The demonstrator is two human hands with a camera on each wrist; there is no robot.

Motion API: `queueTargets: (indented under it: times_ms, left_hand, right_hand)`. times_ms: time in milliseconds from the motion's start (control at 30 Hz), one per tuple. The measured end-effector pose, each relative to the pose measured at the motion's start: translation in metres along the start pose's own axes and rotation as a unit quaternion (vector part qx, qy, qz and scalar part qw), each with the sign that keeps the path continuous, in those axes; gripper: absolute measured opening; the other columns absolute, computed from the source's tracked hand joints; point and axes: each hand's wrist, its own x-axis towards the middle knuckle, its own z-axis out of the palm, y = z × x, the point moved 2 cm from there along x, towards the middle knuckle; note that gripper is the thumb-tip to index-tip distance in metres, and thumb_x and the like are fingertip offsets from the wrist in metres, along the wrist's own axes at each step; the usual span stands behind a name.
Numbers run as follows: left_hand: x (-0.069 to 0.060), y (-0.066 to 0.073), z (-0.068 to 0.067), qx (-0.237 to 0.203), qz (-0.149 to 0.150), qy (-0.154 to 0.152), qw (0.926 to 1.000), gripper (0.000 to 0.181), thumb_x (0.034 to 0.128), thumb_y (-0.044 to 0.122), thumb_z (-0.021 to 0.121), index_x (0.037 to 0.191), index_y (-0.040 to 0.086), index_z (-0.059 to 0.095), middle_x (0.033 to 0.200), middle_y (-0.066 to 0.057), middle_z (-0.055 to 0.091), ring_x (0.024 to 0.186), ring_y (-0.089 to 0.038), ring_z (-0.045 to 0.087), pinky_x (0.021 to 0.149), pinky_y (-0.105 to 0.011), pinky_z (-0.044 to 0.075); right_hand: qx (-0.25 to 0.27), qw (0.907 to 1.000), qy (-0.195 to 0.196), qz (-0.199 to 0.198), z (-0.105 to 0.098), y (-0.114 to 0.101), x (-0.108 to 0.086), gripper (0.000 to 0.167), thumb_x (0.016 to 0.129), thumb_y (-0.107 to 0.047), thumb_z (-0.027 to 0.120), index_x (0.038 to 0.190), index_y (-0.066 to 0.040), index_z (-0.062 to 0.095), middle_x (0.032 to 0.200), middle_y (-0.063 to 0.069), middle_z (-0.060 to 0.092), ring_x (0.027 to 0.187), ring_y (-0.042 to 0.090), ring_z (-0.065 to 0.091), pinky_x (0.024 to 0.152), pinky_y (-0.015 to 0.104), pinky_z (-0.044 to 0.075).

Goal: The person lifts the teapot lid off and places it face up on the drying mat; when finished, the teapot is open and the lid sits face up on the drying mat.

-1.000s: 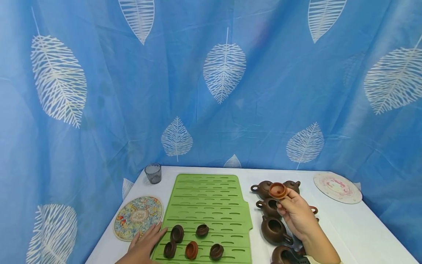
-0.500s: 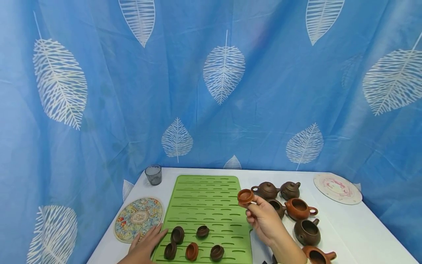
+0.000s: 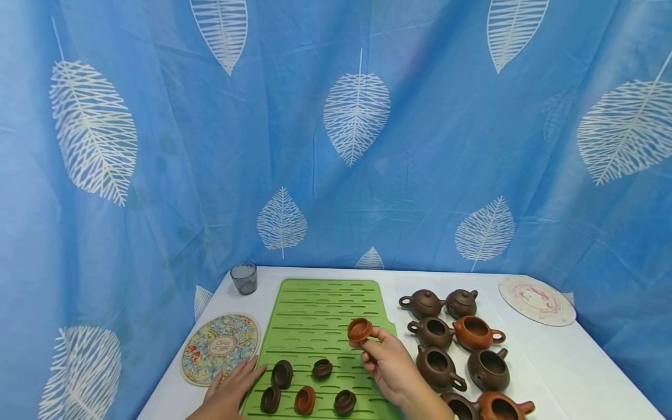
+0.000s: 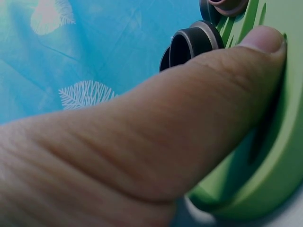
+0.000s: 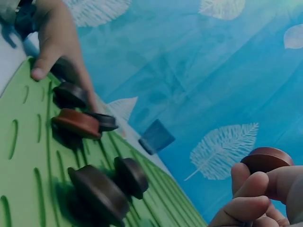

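My right hand (image 3: 389,364) pinches a reddish-brown teapot lid (image 3: 360,331) above the green mat (image 3: 320,315), the lid's hollow underside facing up. In the right wrist view the held lid (image 5: 267,159) shows at the fingertips. My left hand (image 3: 228,389) rests on the mat's left edge with fingers extended; in the left wrist view its thumb (image 4: 189,109) lies over the green rim. Between the hands, on the mat, are dark lids (image 3: 282,373), (image 3: 270,399), (image 3: 322,368), (image 3: 345,401) and a reddish lid (image 3: 305,400).
Right of the mat stand brown teapots (image 3: 436,367) in two columns, several lidless; a reddish teapot (image 3: 475,332) is among them. A patterned round placemat (image 3: 221,349) lies left, a grey glass (image 3: 244,278) behind it. A pale round placemat (image 3: 536,300) lies far right.
My right hand has carried the reddish lid leftward from over the teapots to above the green mat, uncovering the teapots. My left hand has stayed in place.
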Motion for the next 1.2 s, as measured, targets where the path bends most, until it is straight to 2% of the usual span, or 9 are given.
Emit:
queueTargets:
  times_ms: [133, 267, 467, 633, 700, 900, 1200]
  left_hand:
    - [0.0, 0.0, 0.0, 0.003, -0.01, 0.002, 0.9999, 0.109, 0.0789, 0.057, 0.087, 0.158, -0.003, 0.04, 0.165, -0.034, 0.028, 0.147, -0.062, 0.023, 0.118, -0.095, 0.007]
    - [0.0, 0.0, -0.001, 0.0, -0.017, -0.001, 0.9999, 0.109, 0.0791, 0.056, 0.087, 0.158, -0.003, 0.04, 0.165, -0.034, 0.028, 0.148, -0.062, 0.022, 0.119, -0.094, 0.006]
    - [-0.001, 0.001, -0.001, 0.002, -0.019, -0.004, 0.9998, 0.108, 0.0808, 0.058, 0.086, 0.159, -0.002, 0.04, 0.166, -0.033, 0.027, 0.148, -0.062, 0.022, 0.117, -0.096, 0.005]
    - [-0.002, 0.002, -0.001, 0.0, -0.021, -0.002, 0.9998, 0.109, 0.0813, 0.062, 0.083, 0.158, -0.001, 0.04, 0.166, -0.033, 0.028, 0.149, -0.062, 0.022, 0.116, -0.096, 0.004]
    - [-0.002, 0.002, -0.001, -0.003, -0.021, -0.002, 0.9998, 0.109, 0.0814, 0.063, 0.083, 0.158, -0.002, 0.04, 0.166, -0.032, 0.028, 0.149, -0.062, 0.022, 0.116, -0.097, 0.003]
    - [0.0, -0.004, 0.0, -0.002, -0.019, 0.002, 0.9998, 0.109, 0.0801, 0.062, 0.084, 0.159, -0.001, 0.04, 0.167, -0.032, 0.028, 0.149, -0.062, 0.021, 0.117, -0.096, 0.003]
    - [0.001, -0.001, 0.0, -0.001, -0.022, 0.001, 0.9998, 0.107, 0.0821, 0.061, 0.083, 0.159, -0.001, 0.04, 0.167, -0.032, 0.028, 0.149, -0.062, 0.022, 0.116, -0.096, 0.003]
  right_hand:
    - [-0.037, 0.9992, 0.008, 0.012, 0.002, 0.011, 0.0, 0.035, 0.102, -0.011, 0.064, 0.132, 0.002, 0.052, 0.101, 0.004, 0.073, 0.069, 0.002, 0.052, 0.049, 0.007, 0.044]
    - [-0.097, 0.9945, 0.03, 0.022, 0.004, 0.022, -0.001, 0.029, 0.099, -0.01, 0.067, 0.124, 0.001, 0.058, 0.087, 0.001, 0.075, 0.063, 0.005, 0.053, 0.046, 0.01, 0.041]
    - [-0.2, 0.977, 0.074, 0.004, 0.009, 0.033, -0.003, 0.023, 0.095, -0.006, 0.065, 0.117, 0.001, 0.062, 0.073, 0.0, 0.066, 0.06, 0.011, 0.056, 0.045, 0.014, 0.044]
    - [-0.249, 0.9647, 0.085, -0.001, 0.011, 0.037, -0.004, 0.017, 0.095, -0.004, 0.063, 0.112, -0.001, 0.063, 0.07, 0.001, 0.067, 0.058, 0.013, 0.058, 0.051, 0.02, 0.05]
    - [-0.256, 0.963, 0.085, -0.003, 0.01, 0.038, -0.003, 0.015, 0.095, -0.003, 0.063, 0.111, -0.001, 0.063, 0.071, 0.001, 0.069, 0.057, 0.013, 0.058, 0.05, 0.02, 0.048]
    - [-0.231, 0.9705, 0.07, 0.008, 0.006, 0.039, -0.003, 0.012, 0.099, -0.005, 0.06, 0.11, 0.0, 0.06, 0.084, 0.005, 0.075, 0.054, 0.01, 0.057, 0.037, 0.011, 0.038]
    - [-0.232, 0.9701, 0.069, 0.022, 0.005, 0.039, -0.004, 0.011, 0.1, -0.005, 0.058, 0.109, 0.0, 0.059, 0.082, 0.007, 0.074, 0.052, 0.01, 0.056, 0.037, 0.013, 0.045]
